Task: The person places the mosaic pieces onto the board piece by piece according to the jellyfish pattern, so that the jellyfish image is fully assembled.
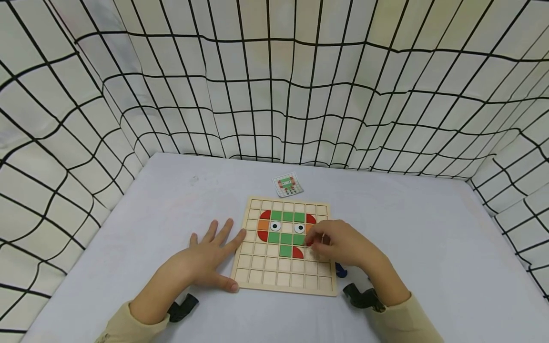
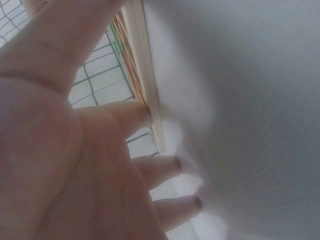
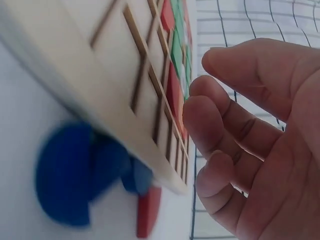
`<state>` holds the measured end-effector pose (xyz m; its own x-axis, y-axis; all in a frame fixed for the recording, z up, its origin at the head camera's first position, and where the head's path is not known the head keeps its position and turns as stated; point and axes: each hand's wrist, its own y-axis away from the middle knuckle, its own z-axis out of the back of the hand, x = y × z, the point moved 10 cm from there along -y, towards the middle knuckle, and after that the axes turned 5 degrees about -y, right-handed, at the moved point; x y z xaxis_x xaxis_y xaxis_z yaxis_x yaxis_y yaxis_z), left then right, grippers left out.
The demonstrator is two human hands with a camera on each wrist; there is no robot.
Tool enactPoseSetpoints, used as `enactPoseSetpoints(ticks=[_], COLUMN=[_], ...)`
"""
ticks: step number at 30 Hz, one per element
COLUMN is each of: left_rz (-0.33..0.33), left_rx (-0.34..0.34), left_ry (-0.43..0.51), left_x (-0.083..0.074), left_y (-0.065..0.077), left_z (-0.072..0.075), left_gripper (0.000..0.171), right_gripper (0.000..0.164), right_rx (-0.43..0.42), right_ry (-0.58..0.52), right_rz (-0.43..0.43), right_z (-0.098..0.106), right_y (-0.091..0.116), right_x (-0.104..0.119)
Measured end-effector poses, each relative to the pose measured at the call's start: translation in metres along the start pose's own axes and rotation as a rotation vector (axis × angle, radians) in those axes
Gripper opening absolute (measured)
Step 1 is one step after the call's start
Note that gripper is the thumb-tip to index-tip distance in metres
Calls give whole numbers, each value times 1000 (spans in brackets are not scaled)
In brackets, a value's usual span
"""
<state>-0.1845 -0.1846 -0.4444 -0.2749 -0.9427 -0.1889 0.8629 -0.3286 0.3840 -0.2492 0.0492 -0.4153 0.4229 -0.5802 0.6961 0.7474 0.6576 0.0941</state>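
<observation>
A wooden grid board (image 1: 283, 278) lies on the table. Green square tiles (image 1: 286, 238), red quarter-round tiles (image 1: 298, 253), orange tiles (image 1: 263, 225) and two eye tiles (image 1: 275, 226) form a pattern on it. My left hand (image 1: 206, 259) is spread flat at the board's left edge, forefinger and thumb against the frame. Over the right side of the board, my right hand (image 1: 343, 242) has its fingertips at a red tile (image 1: 309, 242), partly covering it. In the right wrist view, its fingers are loosely bent, with a gap to the thumb and nothing visible between them.
A small pattern card (image 1: 288, 185) lies beyond the board. Beside the board's right edge are blue pieces (image 3: 65, 175) and a red piece (image 3: 148, 212), largely hidden in the head view by my right arm. Black netting (image 1: 279, 112) surrounds the white table (image 1: 407, 214).
</observation>
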Motion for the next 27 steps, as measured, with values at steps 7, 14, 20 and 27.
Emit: enactPoseSetpoints(ticks=[7, 14, 20, 27], left_rz=[3, 1, 2, -2], left_rx=[5, -2, -3, -2], left_ry=[8, 1, 2, 8], left_x=[0, 0, 0, -1], left_y=[1, 1, 1, 1], left_z=[0, 0, 1, 1], left_gripper=[120, 120, 120, 120], right_gripper=[14, 15, 16, 18], right_rx=[-40, -105, -103, -48], right_ry=[11, 44, 31, -13], right_rz=[-7, -56, -101, -200], right_z=[22, 44, 50, 44], right_y=[6, 14, 19, 20], right_x=[-12, -29, -43, -59])
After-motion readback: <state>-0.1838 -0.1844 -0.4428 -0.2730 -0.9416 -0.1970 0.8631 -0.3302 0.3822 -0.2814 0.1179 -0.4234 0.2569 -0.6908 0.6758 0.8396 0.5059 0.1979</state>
